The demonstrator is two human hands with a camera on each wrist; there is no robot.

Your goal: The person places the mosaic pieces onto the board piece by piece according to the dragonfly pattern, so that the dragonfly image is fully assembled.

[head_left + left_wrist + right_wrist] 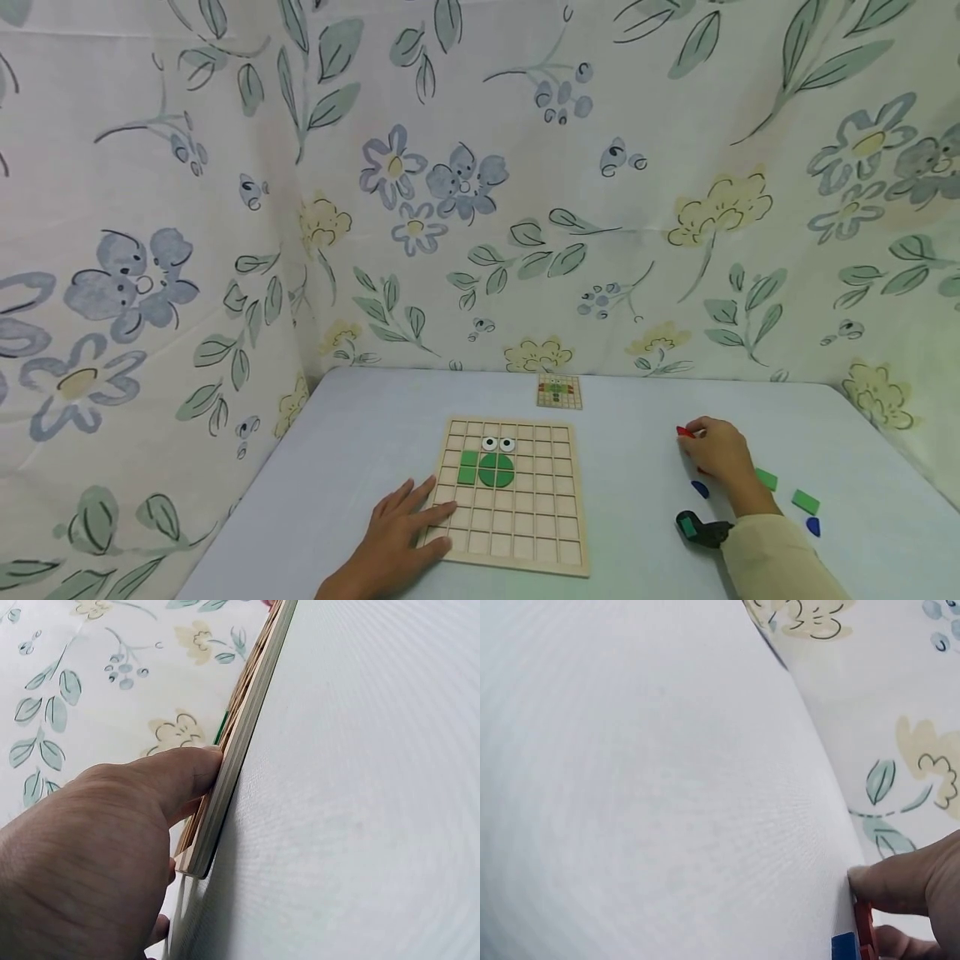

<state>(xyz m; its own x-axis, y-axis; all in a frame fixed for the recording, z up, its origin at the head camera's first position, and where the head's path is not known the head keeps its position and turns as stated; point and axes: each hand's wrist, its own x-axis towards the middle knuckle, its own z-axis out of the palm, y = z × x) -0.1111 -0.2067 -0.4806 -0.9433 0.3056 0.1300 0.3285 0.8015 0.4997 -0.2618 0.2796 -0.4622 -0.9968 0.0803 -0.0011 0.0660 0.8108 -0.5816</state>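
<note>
A wooden grid board [525,525] lies on the table, bearing two white eye pieces [498,444], a green round shape [496,471] in quarters and two green squares [468,467]. The left hand [397,537] rests with spread fingers on its left edge; in the left wrist view the thumb of that hand [112,825] lies against the board's side [240,750]. At the right, the right hand [720,454] has its fingertips on a red piece [684,432]. In the right wrist view, thumb and fingers of the right hand [915,892] are at red pieces [865,924], beside a blue piece [844,946].
A small patterned card [559,392] lies behind the board. Around the right forearm lie blue pieces [700,489] and green rectangles [806,502]. A black device [701,530] is at the right wrist. Floral cloth [480,183] hangs behind the table.
</note>
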